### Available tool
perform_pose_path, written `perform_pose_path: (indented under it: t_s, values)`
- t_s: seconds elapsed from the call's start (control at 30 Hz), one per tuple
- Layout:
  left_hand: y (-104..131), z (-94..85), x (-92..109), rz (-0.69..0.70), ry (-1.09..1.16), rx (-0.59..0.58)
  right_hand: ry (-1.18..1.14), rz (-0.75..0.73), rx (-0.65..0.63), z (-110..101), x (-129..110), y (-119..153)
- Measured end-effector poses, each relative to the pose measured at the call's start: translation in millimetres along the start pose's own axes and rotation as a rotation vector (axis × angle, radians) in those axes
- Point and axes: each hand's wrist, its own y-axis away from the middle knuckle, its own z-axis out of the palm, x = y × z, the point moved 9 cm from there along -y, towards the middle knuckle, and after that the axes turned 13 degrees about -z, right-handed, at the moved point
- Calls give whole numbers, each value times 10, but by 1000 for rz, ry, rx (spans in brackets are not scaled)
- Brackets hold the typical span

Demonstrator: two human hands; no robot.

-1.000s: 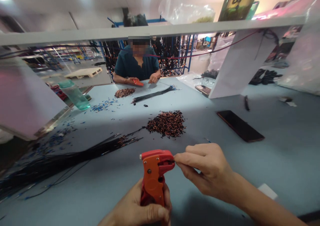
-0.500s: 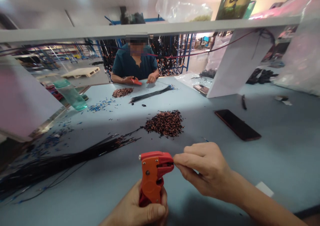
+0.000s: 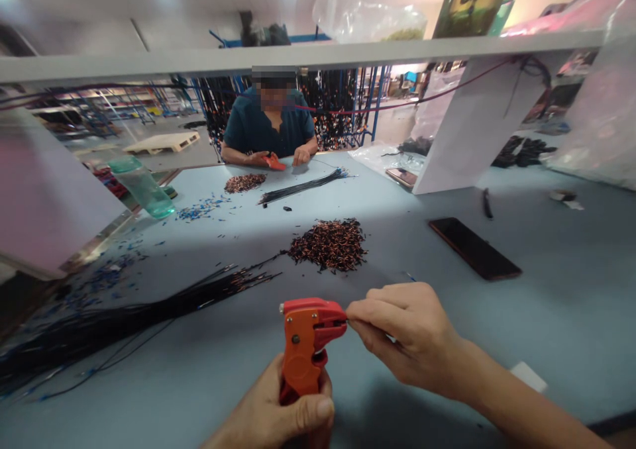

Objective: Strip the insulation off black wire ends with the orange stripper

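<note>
My left hand point(image 3: 293, 412) is wrapped round the handles of an orange and red wire stripper point(image 3: 301, 346), held upright with its jaws pointing right. My right hand point(image 3: 410, 333) is closed in a pinch right at the jaw tips. A trace of a thin dark wire point(image 3: 348, 319) shows between the jaws and the fingertips; the rest of it is hidden by the hand. Beyond the stripper lies a heap of short black and copper-coloured wire bits point(image 3: 328, 245). To the left stretches a bundle of black wires point(image 3: 149, 316) with bared copper ends.
A phone point(image 3: 474, 248) lies at right. Blue scraps point(image 3: 106, 273) are scattered at left near a green bottle point(image 3: 142, 187). Across the table a person point(image 3: 271, 128) holds a red tool point(image 3: 273, 161) beside another wire bundle point(image 3: 303, 187). A shelf point(image 3: 318, 57) spans overhead.
The wire stripper has risen very slightly, with my right hand's pinch still at its jaws. The person opposite has turned their red tool a little.
</note>
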Motion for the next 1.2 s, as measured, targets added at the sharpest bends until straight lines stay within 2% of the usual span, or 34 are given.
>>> perform_pose_path:
  t_s: [0.5, 0.93, 1.2]
  values:
    - [4, -5, -48, -11, 84, 62, -32, -22, 8, -5, -1, -7]
    - [-2, 33, -65, -36, 96, 112, -22, -8, 122, -8, -86, -38]
    - [-24, 35, -44, 15, 78, 96, -38, -8, 137, 3, -62, -14]
